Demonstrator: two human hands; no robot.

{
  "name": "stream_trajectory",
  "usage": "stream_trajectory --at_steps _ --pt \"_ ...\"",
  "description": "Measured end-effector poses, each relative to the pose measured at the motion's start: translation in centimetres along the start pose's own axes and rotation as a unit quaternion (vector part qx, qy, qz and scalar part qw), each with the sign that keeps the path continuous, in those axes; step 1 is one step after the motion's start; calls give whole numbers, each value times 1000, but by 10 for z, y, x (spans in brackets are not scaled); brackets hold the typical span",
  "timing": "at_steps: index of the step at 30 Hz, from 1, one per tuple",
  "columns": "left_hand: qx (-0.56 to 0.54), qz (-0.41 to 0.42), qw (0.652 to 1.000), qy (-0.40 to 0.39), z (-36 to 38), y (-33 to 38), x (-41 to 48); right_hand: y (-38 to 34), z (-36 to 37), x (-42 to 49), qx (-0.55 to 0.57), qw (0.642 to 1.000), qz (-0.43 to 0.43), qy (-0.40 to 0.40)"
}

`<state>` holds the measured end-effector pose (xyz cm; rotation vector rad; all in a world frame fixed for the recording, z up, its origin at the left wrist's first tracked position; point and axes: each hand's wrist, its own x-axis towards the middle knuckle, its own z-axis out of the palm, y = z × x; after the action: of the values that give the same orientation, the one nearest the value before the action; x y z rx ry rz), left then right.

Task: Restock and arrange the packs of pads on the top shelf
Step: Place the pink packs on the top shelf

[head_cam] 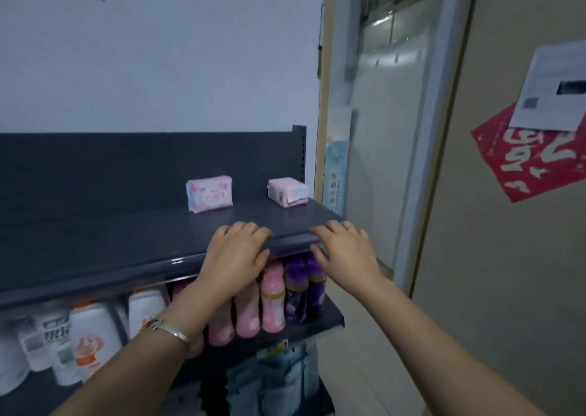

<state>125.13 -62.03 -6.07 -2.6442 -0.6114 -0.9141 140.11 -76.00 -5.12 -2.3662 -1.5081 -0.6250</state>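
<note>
Two packs of pads sit at the back right of the dark top shelf (126,235). One pink and blue pack (210,193) stands on its long edge. A paler pink pack (288,191) lies near the right end, turned at an angle. My left hand (234,254) grips the shelf's front edge, fingers on top and thumb under the lip. My right hand (345,251) grips the same edge near the right corner in the same way. Neither hand holds a pack, and both packs are well behind my fingers.
The shelf below holds pink bottles (272,301), purple bottles (304,289) and white bottles (95,336). Blue packs (272,380) hang lower down. A pale wall rises behind the shelving, and a door frame (421,162) and a door with a red poster (532,159) are to the right.
</note>
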Motion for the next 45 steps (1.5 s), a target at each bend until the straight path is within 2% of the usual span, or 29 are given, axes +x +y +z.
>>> stream_trajectory --at_steps 8,15,21,24,29,32,34,37,40,45 --pt "20 9 1000 23 38 -66 55 -2 33 88 -15 1000 -15 -6" --pt "57 -41 997 -13 76 -108 108 19 71 180 -6 999 -37 0" --pt "101 -105 988 -45 126 -126 159 43 118 269 2 999 -38 -37" --pt "135 -176 972 -81 150 -143 178 53 144 304 10 996 -27 -79" --pt "189 -300 921 -164 175 -177 198 61 181 338 81 979 24 -183" --pt "170 -372 889 -209 183 -186 207 63 195 345 122 965 30 -229" --pt "182 -385 880 -210 187 -183 211 64 198 346 118 966 24 -227" --pt "235 -358 881 -203 184 -175 210 58 198 343 88 974 20 -208" --pt "241 -328 891 -202 174 -177 205 51 196 335 71 981 23 -177" --pt "227 -293 918 -145 156 -169 180 43 171 306 71 996 20 -56"
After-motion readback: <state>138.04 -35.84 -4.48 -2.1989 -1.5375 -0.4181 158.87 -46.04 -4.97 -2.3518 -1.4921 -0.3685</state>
